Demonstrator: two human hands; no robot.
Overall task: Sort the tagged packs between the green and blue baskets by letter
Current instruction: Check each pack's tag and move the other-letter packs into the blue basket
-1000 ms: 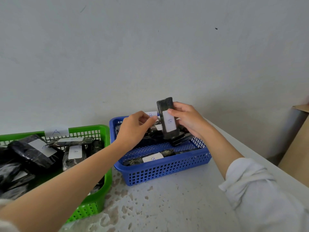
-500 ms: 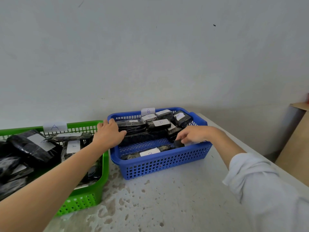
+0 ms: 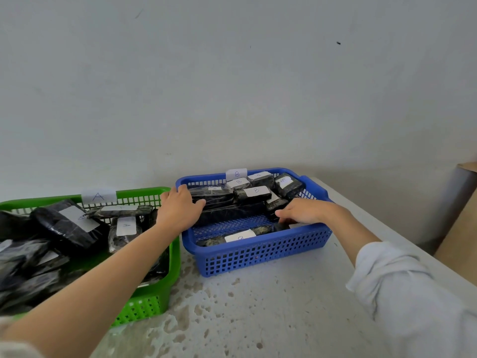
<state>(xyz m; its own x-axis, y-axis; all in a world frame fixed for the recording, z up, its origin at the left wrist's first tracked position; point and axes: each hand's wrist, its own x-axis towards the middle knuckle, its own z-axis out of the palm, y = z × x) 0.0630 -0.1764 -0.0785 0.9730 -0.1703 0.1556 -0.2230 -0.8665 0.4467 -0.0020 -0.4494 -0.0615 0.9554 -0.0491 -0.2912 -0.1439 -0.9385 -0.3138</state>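
Observation:
The blue basket [image 3: 258, 254], tagged B [image 3: 236, 174], holds several black wrapped packs with white B tags [image 3: 255, 193]. To its left, touching it, stands the green basket [image 3: 144, 193], tagged A [image 3: 98, 196], full of black packs with A tags [image 3: 64, 223]. My right hand [image 3: 302, 213] reaches into the blue basket's front right corner, its fingers curled over a black pack [image 3: 282, 226] lying there. My left hand [image 3: 178, 208] rests with spread fingers on the blue basket's back left corner, its thumb on a long pack [image 3: 214, 196].
Both baskets stand on a pale speckled table [image 3: 258, 319] against a grey wall. The table's edge runs diagonally at the right, with a brown cardboard box [image 3: 459, 228] beyond it. A tagged pack [image 3: 240, 237] lies along the blue basket's front wall.
A second ago both hands held a tagged pack upright above the blue basket. My right hand has lowered it into the front right corner; my left hand moved to the basket's left rim.

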